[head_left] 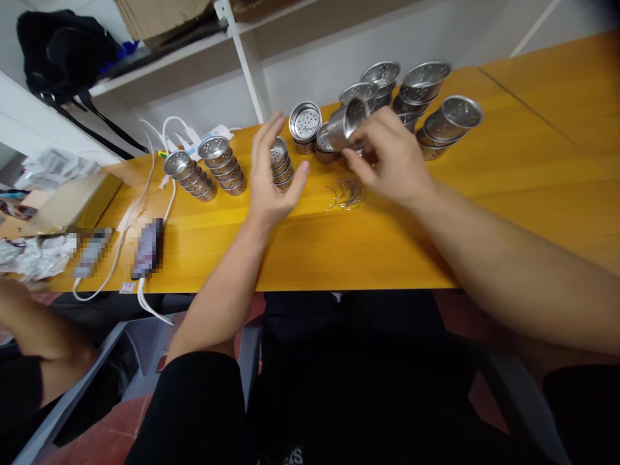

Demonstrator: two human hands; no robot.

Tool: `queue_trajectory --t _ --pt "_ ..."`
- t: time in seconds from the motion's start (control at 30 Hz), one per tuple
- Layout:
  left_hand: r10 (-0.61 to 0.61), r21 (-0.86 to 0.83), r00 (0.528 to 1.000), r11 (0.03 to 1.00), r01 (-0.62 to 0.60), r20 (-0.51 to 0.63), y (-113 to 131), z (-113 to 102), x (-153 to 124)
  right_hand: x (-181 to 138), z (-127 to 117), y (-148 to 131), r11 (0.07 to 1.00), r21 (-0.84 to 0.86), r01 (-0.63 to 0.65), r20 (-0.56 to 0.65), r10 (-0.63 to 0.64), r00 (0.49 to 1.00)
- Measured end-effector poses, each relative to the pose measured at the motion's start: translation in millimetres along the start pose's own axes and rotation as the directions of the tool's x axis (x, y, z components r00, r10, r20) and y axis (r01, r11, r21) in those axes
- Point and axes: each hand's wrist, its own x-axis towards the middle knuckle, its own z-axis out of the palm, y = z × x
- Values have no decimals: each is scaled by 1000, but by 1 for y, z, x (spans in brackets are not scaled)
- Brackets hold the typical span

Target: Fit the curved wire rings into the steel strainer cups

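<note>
My right hand [387, 158] is closed on a shiny metal strainer cup [346, 123], held tilted just above the yellow table [339, 245]. My left hand [271, 174] is open, fingers stretched upward, palm turned toward the cup, beside a short stack of cups [281, 161]. A small heap of thin wire rings [346, 194] lies on the table between my two hands. Behind them sits a single upturned perforated cup [305, 123].
Two leaning stacks of cups [194, 177] stand at the left, several more stacks [426, 103] at the back right. White cables [159, 187], chargers and crumpled foil [33, 255] lie at the left end. Another person's arm [43, 336] shows at lower left. A shelf runs behind.
</note>
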Motion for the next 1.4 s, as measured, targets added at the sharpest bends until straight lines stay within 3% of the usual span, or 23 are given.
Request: queue_trajectory --t 0.17,0.43,0.6,0.9,1.4 --pt "-95 -40 976 994 104 194 35 4 -6 -14 12 -27 968 195 159 170 -192 967" --pt "-136 -63 962 986 155 236 26 3 -10 -12 13 -26 943 232 240 222 -292 930" --pt "-125 -79 958 986 150 258 27 -1 -8 -9 9 -20 960 217 175 165 -213 963" --pt "-110 -63 958 989 131 265 43 -16 1 -7 26 -14 877 464 125 116 -200 973" --pt "-89 -70 961 991 111 264 43 -21 5 -8 21 -21 890 446 99 80 -150 985"
